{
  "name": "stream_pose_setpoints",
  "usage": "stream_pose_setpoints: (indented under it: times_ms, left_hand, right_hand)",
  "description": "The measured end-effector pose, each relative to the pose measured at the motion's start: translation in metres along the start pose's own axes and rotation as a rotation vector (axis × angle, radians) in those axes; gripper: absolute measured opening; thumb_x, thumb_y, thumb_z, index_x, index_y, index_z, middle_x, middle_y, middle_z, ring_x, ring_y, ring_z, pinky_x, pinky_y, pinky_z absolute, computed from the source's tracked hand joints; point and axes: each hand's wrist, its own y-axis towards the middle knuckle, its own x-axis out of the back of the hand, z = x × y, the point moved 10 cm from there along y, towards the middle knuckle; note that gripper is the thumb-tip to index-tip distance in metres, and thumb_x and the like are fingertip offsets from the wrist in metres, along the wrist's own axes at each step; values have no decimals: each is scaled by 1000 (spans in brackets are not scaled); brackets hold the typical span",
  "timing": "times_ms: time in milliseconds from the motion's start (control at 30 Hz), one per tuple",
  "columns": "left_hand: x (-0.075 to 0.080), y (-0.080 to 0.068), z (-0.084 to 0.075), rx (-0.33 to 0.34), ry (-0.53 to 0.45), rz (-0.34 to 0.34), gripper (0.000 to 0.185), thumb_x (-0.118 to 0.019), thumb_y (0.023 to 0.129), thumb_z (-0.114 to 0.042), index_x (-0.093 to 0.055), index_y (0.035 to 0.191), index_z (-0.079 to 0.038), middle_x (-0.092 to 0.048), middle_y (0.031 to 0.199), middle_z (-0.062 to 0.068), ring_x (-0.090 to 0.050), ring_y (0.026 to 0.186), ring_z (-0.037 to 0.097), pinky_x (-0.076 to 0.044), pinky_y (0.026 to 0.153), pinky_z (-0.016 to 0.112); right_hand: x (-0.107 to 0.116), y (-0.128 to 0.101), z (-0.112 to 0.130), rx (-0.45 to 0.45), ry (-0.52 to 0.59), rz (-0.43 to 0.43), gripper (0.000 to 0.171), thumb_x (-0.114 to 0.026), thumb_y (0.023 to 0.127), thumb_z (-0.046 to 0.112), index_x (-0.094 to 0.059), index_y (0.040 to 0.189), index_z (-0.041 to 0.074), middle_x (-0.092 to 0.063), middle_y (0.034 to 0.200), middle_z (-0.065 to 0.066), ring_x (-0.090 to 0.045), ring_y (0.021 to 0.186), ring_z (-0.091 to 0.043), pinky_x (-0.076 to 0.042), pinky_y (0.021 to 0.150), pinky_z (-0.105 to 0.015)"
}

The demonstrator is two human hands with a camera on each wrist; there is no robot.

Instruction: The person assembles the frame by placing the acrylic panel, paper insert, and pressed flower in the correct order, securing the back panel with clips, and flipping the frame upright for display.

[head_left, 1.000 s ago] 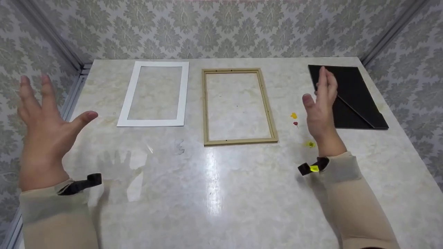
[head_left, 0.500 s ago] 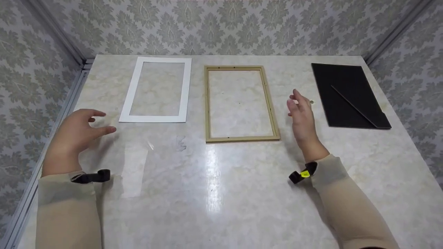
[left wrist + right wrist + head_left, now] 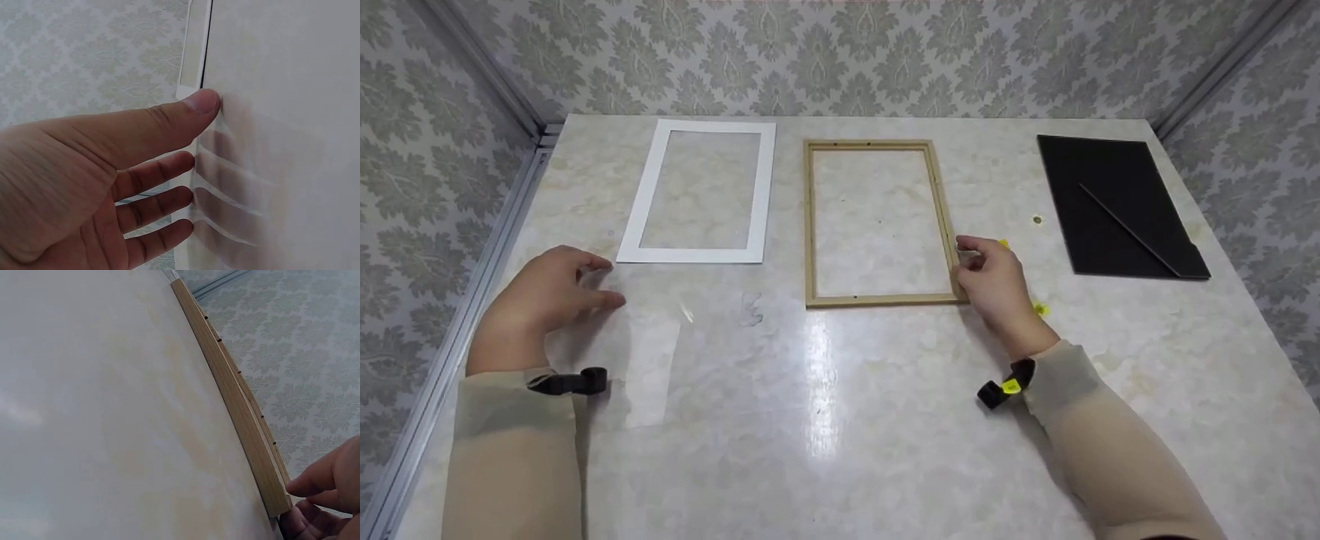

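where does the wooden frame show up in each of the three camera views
Head: the wooden frame lies flat at table centre, right hand at its near right corner.
Left wrist: not in it.
Right wrist: one frame rail runs from top centre to lower right, fingertips at its end.
Shared landmark: the marble table.

A: Head view, right hand [image 3: 996,289]?
B: Fingers at the right rail of the wooden frame [image 3: 877,223], near its lower corner.
A: Left hand [image 3: 540,300]?
B: Fingers bent, on the clear sheet [image 3: 660,352] lying on the marble table [image 3: 885,420]. White mat [image 3: 701,192] just beyond it. Black backing board [image 3: 1117,204] far right.
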Motion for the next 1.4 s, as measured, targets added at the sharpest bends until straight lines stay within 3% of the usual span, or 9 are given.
stream_pose_setpoints:
  times_ms: [133, 333, 533, 733, 833, 1000, 1200, 1333, 1400]
  left_hand:
    - [-2, -3, -1, -3, 19, 42, 73, -80, 90, -37, -54, 147, 0, -46, 151, 32, -44, 137, 50, -38, 110, 66]
    - [-5, -9, -5, -2, 33, 86, 84, -86, 84, -40, -51, 149, 1, -40, 154, 32, -39, 140, 52, -36, 112, 67]
    - [-9, -10, -12, -12, 62, 116, 77, -89, 80, -38, -56, 140, -4, -52, 138, 25, -46, 125, 45, -42, 103, 62]
    - [-12, -11, -10, 1, 90, 148, 74, -90, 78, -43, -57, 134, -7, -52, 134, 22, -41, 123, 45, -44, 97, 60]
    - [-14, -14, -8, 19, 87, 177, 74, -91, 76, -46, -56, 128, -7, -50, 131, 19, -41, 121, 41, -45, 93, 54]
    - [-9, -20, -14, -30, 44, 199, 63, -91, 78, -36, -56, 120, -4, -59, 114, 11, -54, 105, 26, -45, 88, 35]
    - [0, -30, -15, -87, -70, 215, 40, -79, 92, -22, -71, 130, -12, -76, 110, 2, -69, 95, 7, -54, 83, 20]
    - [0, -34, -13, -134, -315, 240, 38, -77, 94, -15, -72, 130, -4, -80, 111, -2, -75, 93, 6, -61, 81, 26]
    - [0, -34, -17, -193, -461, 247, 37, -76, 93, -8, -70, 129, 2, -80, 110, -3, -76, 93, 7, -63, 79, 28]
  right_hand:
    - [-3, 0, 2, -13, -40, 14, 52, -61, 94, 1, -57, 146, 2, -64, 135, -12, -60, 101, -21, -50, 65, -21]
    - [-3, 1, 4, -7, -144, 17, 50, -63, 96, 6, -59, 145, 5, -65, 136, -11, -63, 106, -22, -52, 72, -22]
    - [-1, 1, 4, 1, -160, 4, 49, -63, 94, 5, -61, 143, 5, -65, 134, -10, -61, 101, -21, -50, 69, -23]
    - [0, 1, 5, 12, -158, 5, 49, -63, 94, 3, -62, 143, 5, -65, 134, -10, -61, 100, -20, -50, 66, -22]
    - [0, 1, 4, 8, -157, 8, 49, -63, 94, 3, -61, 143, 4, -65, 134, -10, -60, 100, -20, -50, 66, -21]
    - [0, 1, 2, 2, -162, 8, 49, -64, 94, 4, -61, 143, 4, -64, 135, -10, -61, 104, -22, -51, 70, -22]
    - [2, 0, 5, 35, -205, -19, 47, -66, 94, 6, -64, 140, 5, -68, 133, -11, -64, 106, -23, -53, 78, -29]
    - [3, -2, 8, 60, -229, -34, 45, -67, 93, 7, -66, 138, 5, -70, 128, -12, -65, 105, -24, -53, 78, -30]
    - [3, -3, 9, 65, -233, -36, 45, -67, 93, 7, -67, 137, 5, -70, 127, -12, -65, 103, -24, -53, 76, -28]
